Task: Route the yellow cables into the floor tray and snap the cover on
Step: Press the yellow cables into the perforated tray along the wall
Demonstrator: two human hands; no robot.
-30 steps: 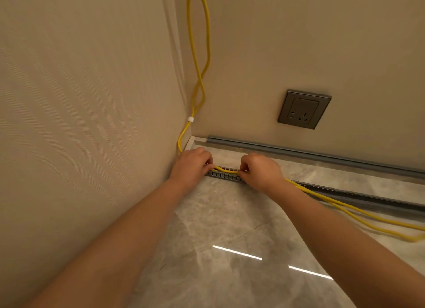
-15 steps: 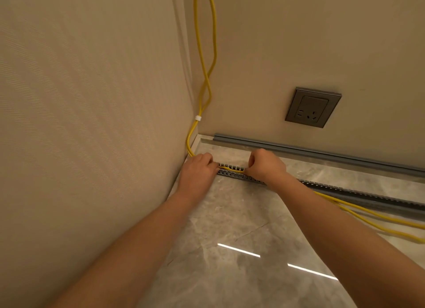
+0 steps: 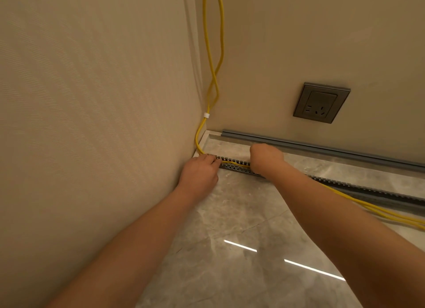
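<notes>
Both hands have shifted slightly rightward along the floor tray [image 3: 345, 188] since a moment ago. At frame centre the left hand [image 3: 200, 172] pinches the yellow cables [image 3: 232, 163] at the tray's corner end; the right hand [image 3: 266, 158] presses down beside it, its fingers hidden. Best to seat the cables between the slotted walls bit by bit rightward, where slack lies outside the tray. The cover [image 3: 322, 148] waits along the wall.

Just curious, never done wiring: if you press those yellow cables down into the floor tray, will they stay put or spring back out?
The yellow cables look floppy: they hang in loose curves down the corner. They probably spring a little, since the stretch between the left hand and right hand arches above the tray. They look thin and light, so easy to push.
</notes>
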